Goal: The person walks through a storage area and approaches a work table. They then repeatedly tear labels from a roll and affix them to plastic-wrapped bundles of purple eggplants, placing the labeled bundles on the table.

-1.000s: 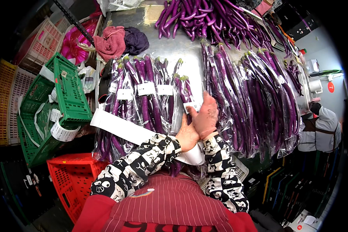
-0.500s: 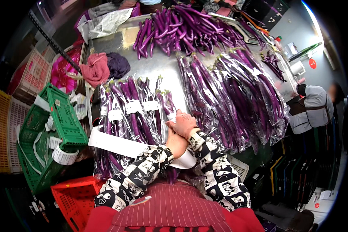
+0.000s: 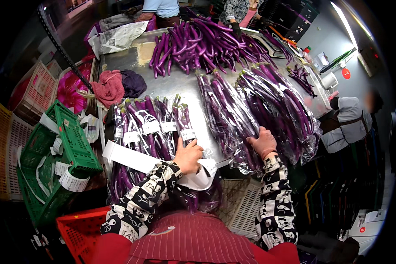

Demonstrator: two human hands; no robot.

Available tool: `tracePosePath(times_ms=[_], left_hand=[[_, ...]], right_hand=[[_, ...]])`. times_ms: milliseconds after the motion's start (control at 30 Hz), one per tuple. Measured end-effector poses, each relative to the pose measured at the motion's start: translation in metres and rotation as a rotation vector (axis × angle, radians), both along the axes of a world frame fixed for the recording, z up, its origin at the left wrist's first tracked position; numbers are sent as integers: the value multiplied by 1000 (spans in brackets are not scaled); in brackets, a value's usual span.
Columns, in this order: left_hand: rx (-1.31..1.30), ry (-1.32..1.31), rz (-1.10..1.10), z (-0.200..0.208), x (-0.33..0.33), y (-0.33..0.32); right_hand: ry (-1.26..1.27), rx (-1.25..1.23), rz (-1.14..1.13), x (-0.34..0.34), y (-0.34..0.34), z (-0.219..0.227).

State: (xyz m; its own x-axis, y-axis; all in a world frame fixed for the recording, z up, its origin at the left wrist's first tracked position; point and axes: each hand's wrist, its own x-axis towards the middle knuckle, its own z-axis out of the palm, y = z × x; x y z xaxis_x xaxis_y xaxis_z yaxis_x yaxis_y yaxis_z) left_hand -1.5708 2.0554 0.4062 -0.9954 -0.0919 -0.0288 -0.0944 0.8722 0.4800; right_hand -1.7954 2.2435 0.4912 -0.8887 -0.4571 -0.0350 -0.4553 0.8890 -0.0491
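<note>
My left hand (image 3: 188,156) is closed around a long white strip of labels (image 3: 134,159), which passes under my left forearm and loops out below my palm. Its thumb and index finger reach up against a labelled bag of eggplants (image 3: 185,121). White labels wrap the other bagged eggplants (image 3: 147,105) on the left, lying side by side. Over on the right, my right hand (image 3: 263,143) grips the lower edge of a clear bag of eggplants (image 3: 231,114); its fingertips are partly hidden. More bagged eggplants (image 3: 279,105) lie beyond it.
Loose eggplants (image 3: 198,42) are heaped at the far side of the metal table (image 3: 171,86). Pink and dark cloths (image 3: 108,88) lie at left. Green (image 3: 81,136) and red (image 3: 81,233) crates stand left; a pale crate (image 3: 246,207) is below. Other people stand beyond the table and at right.
My hands have come apart. The right moved right onto an unlabelled bag of eggplants; the left shifted slightly left with the strip. A label now shows wrapped on the bag before my left hand.
</note>
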Motion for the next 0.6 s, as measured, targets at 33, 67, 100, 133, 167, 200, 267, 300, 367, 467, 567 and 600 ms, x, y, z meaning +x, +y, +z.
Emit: tracePosePath(times_ms=[33,67,100,133,167,200,267,300,367,467,567,600], left_hand=[[47,41,-16,18,2,3],[225,174,-29,21,6,5],[401,309,-41,24,11,8],[417,464,-92,28,19,12],[602,461,-71,40,23,20],[691,418,-110,61,24,30],[935,480,-142,78,40,31],[1051,435,-81,96,53,32],[1158,484,-71,103,70,32],[1307,351,84,132,95,35],[1435,310,61,134,108,38],[1413,325,17,125,112,36]], right_hand=[[-100,-139,34,-17,10,-11],[-117,-91,46,-19,4,-9],[-133,-43,59,-18,-2,-9],[-146,-62,99,-14,-7,-9],[-277,-140,96,-27,-3,-22],[-395,-214,64,-53,18,-42],[-638,-474,71,-50,12,-43],[-510,-442,104,-33,3,-30],[-256,-372,179,-4,-14,-8],[-183,-416,226,65,-23,30],[142,-322,408,129,-17,15],[250,-253,479,152,-18,-2]])
